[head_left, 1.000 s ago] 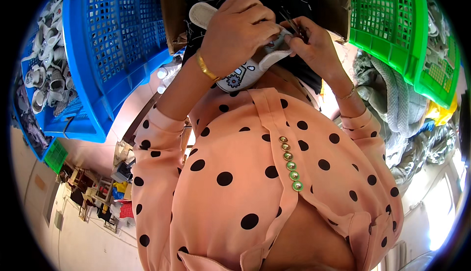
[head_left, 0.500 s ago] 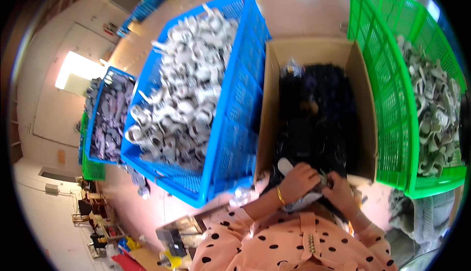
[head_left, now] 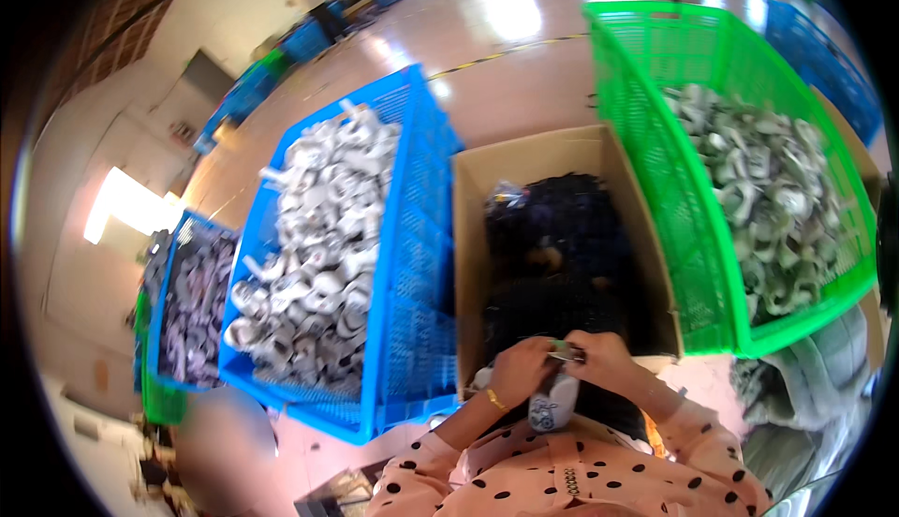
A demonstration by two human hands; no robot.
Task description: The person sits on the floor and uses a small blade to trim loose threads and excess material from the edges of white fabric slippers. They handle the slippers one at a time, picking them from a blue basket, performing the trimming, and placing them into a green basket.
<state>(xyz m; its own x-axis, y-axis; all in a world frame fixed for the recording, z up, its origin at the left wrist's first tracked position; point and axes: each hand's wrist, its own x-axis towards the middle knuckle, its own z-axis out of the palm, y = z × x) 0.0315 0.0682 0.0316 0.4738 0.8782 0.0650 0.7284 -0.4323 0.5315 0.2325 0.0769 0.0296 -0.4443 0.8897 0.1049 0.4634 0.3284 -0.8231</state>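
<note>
Both my hands are close together at the near end of a cardboard box, fingers pinched on a small white shoe upper point(head_left: 554, 403) with a dark print on its hanging end. My left hand point(head_left: 521, 370), with a gold bracelet at the wrist, grips it from the left. My right hand point(head_left: 599, 363) pinches the top edge, where a greenish strip shows between the two sets of fingertips. Part of the piece is hidden behind the fingers. Dark items point(head_left: 552, 306) fill the cardboard box point(head_left: 524, 150) just beyond my hands.
Left of the box stands a blue crate point(head_left: 401, 236) heaped with white shoe uppers point(head_left: 328, 236). A green crate point(head_left: 716, 264) of greyish uppers point(head_left: 777, 199) is on the right. Grey fabric point(head_left: 796, 386) lies below it. Far left, another blue crate point(head_left: 161, 330) holds purplish pieces. A person point(head_left: 314, 2) is far back.
The view has shifted, showing more floor at the back. My hands have come closer together at the piece's top edge, and its printed white end now hangs below them. A blurred shape appears at lower left.
</note>
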